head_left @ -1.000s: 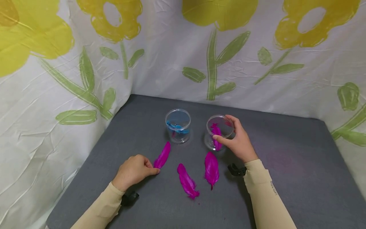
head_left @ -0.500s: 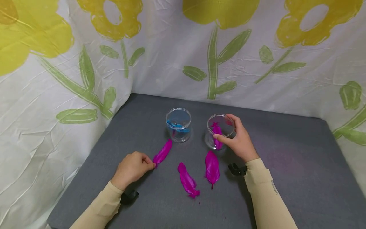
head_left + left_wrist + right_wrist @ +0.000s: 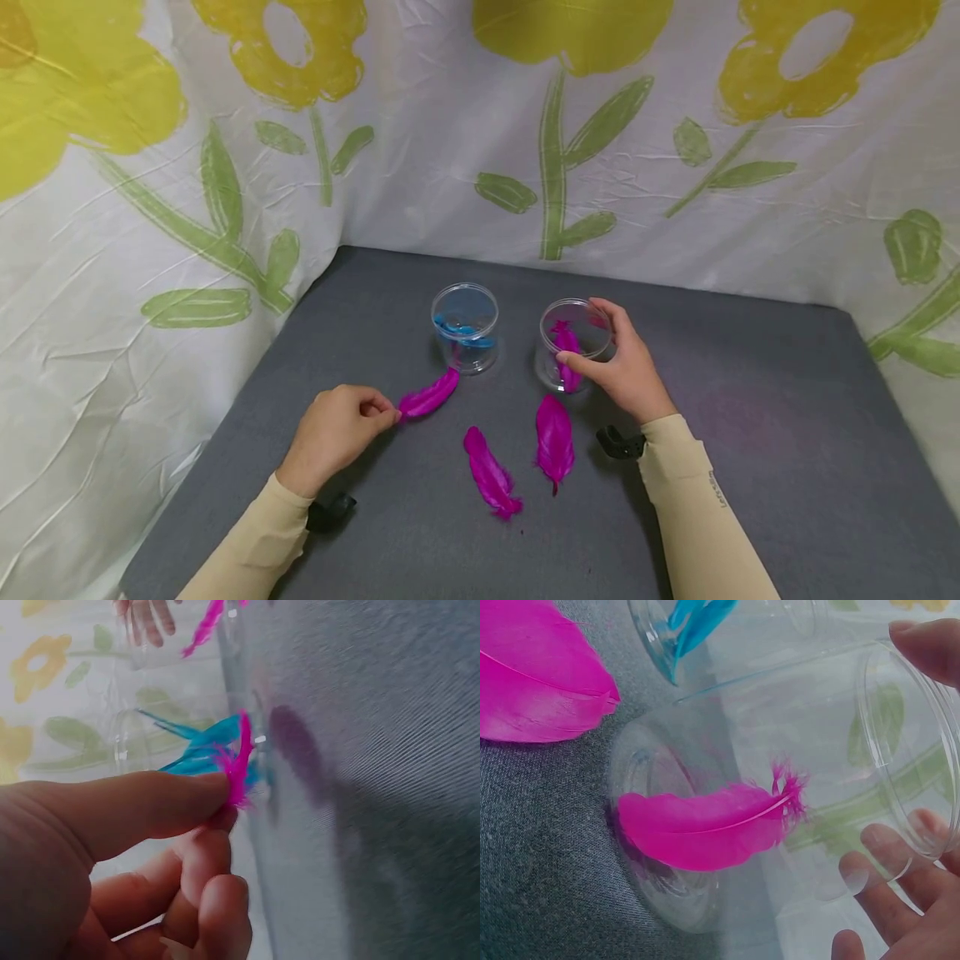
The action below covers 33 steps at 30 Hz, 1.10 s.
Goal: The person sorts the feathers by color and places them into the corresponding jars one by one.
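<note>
My left hand (image 3: 330,433) pinches a magenta feather (image 3: 429,397) by its fluffy end between thumb and forefinger; the feather points right, its far tip close to the left jar in the head view. In the left wrist view the pinched feather (image 3: 240,761) appears end-on above the table. A clear plastic jar (image 3: 551,379) stands on the right with one magenta feather (image 3: 705,829) leaning inside. My right hand (image 3: 626,367) grips this jar round its rim, thumb at the front and fingers behind. The other clear jar (image 3: 480,360), to the left, holds blue feathers (image 3: 461,333).
Two more magenta feathers lie on the grey tabletop: a curved feather (image 3: 491,475) in front and a broader feather (image 3: 555,437) near the right jar. A white curtain (image 3: 420,150) printed with yellow flowers hangs behind the table (image 3: 712,517).
My left hand has drawn slightly left and up with the feather, which has swung from steep to flatter, its tip moving right. My right hand and its jar have stayed in place.
</note>
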Available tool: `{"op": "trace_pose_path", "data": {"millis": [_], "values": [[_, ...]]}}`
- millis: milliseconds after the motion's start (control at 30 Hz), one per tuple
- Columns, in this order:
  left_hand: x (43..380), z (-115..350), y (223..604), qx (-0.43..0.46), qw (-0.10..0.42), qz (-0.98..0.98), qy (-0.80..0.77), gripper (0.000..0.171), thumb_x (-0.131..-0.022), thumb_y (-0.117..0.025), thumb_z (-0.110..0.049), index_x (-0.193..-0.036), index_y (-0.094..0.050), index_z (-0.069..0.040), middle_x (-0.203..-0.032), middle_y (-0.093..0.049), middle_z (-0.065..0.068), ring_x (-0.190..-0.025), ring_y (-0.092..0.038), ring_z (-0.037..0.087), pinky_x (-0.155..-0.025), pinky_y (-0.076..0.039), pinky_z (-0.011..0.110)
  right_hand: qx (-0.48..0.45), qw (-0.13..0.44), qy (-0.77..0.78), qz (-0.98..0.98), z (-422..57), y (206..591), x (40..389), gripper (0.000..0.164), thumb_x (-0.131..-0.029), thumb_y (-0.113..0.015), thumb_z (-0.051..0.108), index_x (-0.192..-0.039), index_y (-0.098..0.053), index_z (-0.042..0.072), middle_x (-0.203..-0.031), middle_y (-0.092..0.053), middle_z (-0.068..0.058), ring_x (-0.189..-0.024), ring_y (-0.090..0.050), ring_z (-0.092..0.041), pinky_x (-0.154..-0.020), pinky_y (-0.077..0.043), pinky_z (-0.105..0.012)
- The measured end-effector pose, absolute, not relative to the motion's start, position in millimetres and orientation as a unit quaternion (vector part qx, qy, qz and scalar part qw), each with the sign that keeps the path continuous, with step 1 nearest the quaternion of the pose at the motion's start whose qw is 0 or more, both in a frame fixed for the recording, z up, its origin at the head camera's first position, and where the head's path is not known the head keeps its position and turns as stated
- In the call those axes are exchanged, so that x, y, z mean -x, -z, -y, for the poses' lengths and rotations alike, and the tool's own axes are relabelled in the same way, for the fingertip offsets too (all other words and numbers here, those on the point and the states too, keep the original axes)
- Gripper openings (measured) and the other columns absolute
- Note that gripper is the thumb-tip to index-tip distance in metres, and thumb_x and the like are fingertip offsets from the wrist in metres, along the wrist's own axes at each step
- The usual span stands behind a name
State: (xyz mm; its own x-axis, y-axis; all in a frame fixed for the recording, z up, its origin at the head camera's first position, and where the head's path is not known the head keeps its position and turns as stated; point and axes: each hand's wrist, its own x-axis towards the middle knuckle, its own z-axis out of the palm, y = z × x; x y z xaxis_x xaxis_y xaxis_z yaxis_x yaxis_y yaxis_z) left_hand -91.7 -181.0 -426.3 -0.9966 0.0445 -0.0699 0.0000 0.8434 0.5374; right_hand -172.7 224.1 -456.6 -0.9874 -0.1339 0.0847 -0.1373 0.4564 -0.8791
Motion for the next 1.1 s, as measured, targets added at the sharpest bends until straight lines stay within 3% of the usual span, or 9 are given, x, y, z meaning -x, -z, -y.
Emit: {"op": "trace_pose_path", "data": {"millis": [300, 867, 1100], "values": [[99.3, 178.1, 412.3, -0.026, -0.015, -0.954, -0.300, 0.009, -0.095, -0.083, -0.029, -0.090, -0.081, -0.022, -0.076, -0.071, -0.007, -0.066, -0.059, 0.011, -0.059, -0.047, 0.027, -0.081, 0.013, -0.517, 0.852, -227.7, 454.9, 173.6, 0.099, -0.088, -0.089, 0.050, -0.166, -0.035, 0.025, -0.168, -0.048, -0.006, -0.159, -0.039, -0.029, -0.131, -0.029, -0.063], [124.7, 127.5, 372.3, -0.090, -0.057, -0.936, -0.335, 0.008, -0.097, -0.082, -0.035, -0.093, -0.078, -0.029, -0.082, -0.071, -0.010, -0.072, -0.064, 0.012, -0.066, -0.053, 0.031, -0.075, -0.001, -0.524, 0.848, -228.3, 458.1, 170.9, 0.100, -0.087, -0.089, 0.053, -0.166, -0.034, 0.027, -0.169, -0.044, 0.005, -0.160, -0.039, -0.024, -0.132, -0.029, -0.059], [141.0, 109.2, 357.3, -0.110, -0.070, -0.932, -0.339, 0.005, -0.097, -0.082, -0.031, -0.095, -0.080, -0.027, -0.083, -0.073, -0.009, -0.074, -0.065, 0.012, -0.067, -0.053, 0.033, -0.071, -0.006, -0.530, 0.845, -225.3, 457.5, 171.2, 0.100, -0.086, -0.089, 0.055, -0.166, -0.035, 0.028, -0.169, -0.044, 0.006, -0.160, -0.038, -0.024, -0.129, -0.033, -0.064]]}}
